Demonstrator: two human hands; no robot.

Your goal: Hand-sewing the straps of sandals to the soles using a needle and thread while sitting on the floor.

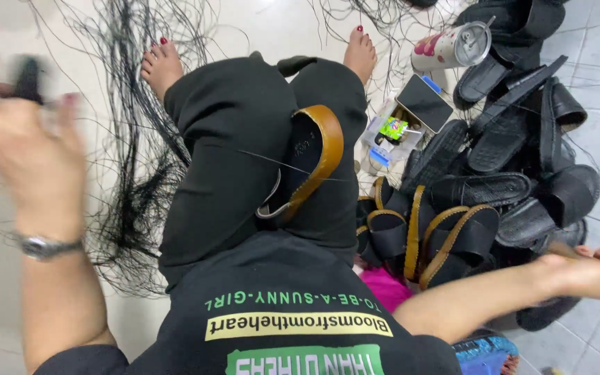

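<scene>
I sit on a pale tiled floor with my legs in black trousers stretched out. A black sandal with a tan edge (pixel 314 156) stands wedged between my knees, and a thin thread crosses it. My left hand (pixel 26 135) is raised at the far left, blurred by motion, with its fingers pinched on a small black object (pixel 29 78); a watch is on that wrist. My right hand (pixel 595 272) reaches out low at the right edge beside a pile of black and tan sandals (pixel 501 187). Its fingers are partly cut off by the frame.
A tangle of black threads (pixel 137 201) spreads over the floor to my left. A lidded tumbler (pixel 453 47), a dark phone (pixel 423 103) and a clear box of small items (pixel 387 135) lie beyond my right knee. Pink cloth (pixel 383 286) and a blue basket (pixel 484 351) sit by my hip.
</scene>
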